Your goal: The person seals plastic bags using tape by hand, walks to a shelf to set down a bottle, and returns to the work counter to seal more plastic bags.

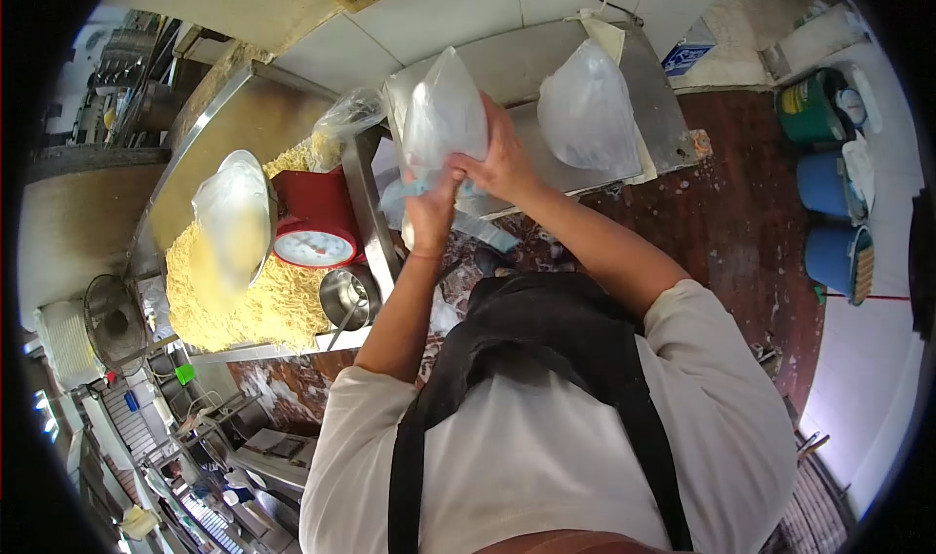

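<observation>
Both hands are together at a clear plastic bag (444, 110) that stands puffed up over the metal counter. My left hand (432, 211) is closed around the lower part of the bag, its thumb pointing up. My right hand (499, 159) wraps the bag's right side with the thumb toward the left one. Bluish plastic film (485, 230) hangs beneath the hands. To the left, a red dial scale (314, 213) carries a pan with a bag of something yellow (231, 227). Shredded yellow food (200, 305), noodle-like, is heaped around the scale.
A second plastic bag (588, 110) rests on the metal counter (668, 135) at right. A metal pot (348, 297) with a handle sits by the scale. Blue bins (829, 183) and a green bin (809, 105) line the far right. A fan (114, 322) stands at left.
</observation>
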Tool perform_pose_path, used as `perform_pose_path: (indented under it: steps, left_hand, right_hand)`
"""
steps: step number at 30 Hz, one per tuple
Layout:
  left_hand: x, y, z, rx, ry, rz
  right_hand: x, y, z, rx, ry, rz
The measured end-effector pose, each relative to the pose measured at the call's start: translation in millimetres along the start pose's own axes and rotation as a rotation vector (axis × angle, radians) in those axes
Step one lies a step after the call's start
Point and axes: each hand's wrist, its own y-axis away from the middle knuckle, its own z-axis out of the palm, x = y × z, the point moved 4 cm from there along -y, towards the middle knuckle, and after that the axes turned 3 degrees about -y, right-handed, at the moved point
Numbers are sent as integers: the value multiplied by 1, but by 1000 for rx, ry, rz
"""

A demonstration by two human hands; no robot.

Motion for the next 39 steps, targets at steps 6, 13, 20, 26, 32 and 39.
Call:
perform_pose_path:
  steps: [6, 13, 20, 26, 32, 39]
  left_hand:
    - [-109, 20, 35, -54, -424, 153]
    - [-46, 63, 14, 7, -328, -217]
    - [15, 95, 59, -322, -132, -32]
    - [119, 39, 97, -237, 117, 30]
    - [207, 13, 89, -172, 232, -142]
    - [206, 22, 6, 173, 468, -18]
  right_hand:
    - [30, 39, -3, -34, 43, 2]
    - [8, 88, -104, -819, 116, 482]
    - [-15, 38, -230, 13, 432, 256]
    - [-34, 3, -219, 31, 64, 167]
    - [-106, -3, -177, -84, -66, -307]
    - [-109, 5, -200, 156, 16, -209]
